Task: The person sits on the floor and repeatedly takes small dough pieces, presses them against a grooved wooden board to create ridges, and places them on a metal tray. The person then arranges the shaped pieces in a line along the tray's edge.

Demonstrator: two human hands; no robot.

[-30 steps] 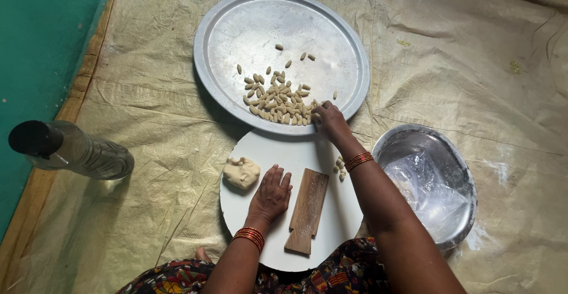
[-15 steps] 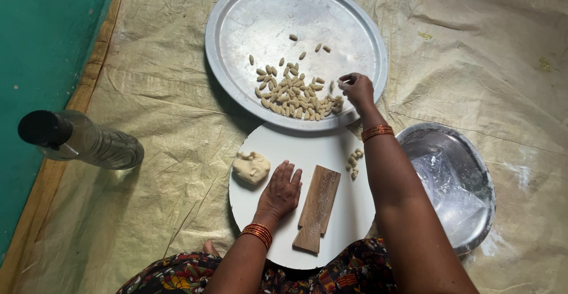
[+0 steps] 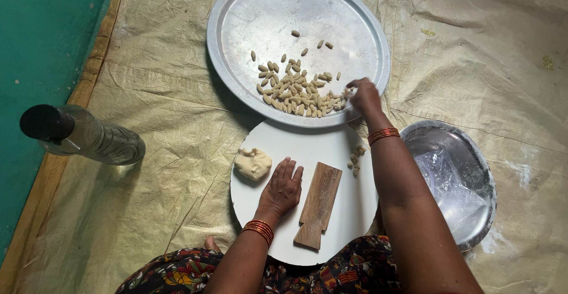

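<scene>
My left hand (image 3: pixel 282 189) lies flat, fingers apart, on a round white board (image 3: pixel 307 146), between a lump of pale dough (image 3: pixel 253 164) and a ridged wooden paddle (image 3: pixel 319 204). My right hand (image 3: pixel 364 96) reaches over the near rim of a large round metal tray (image 3: pixel 248 10), fingers pinched by the heap of small shaped dough pieces (image 3: pixel 296 90). Whether a piece is between the fingertips is too small to tell. A few more dough pieces (image 3: pixel 355 159) lie on the board's right edge.
A clear plastic bottle with a black cap (image 3: pixel 83 137) stands at the left. A metal bowl (image 3: pixel 473 152) with clear plastic film inside sits at the right. Everything rests on a beige woven sheet (image 3: pixel 165 81); green floor lies at far left.
My right hand has stayed at the tray's near rim by the heap of dough pieces. The left hand has kept still on the board. The view has shifted slightly.
</scene>
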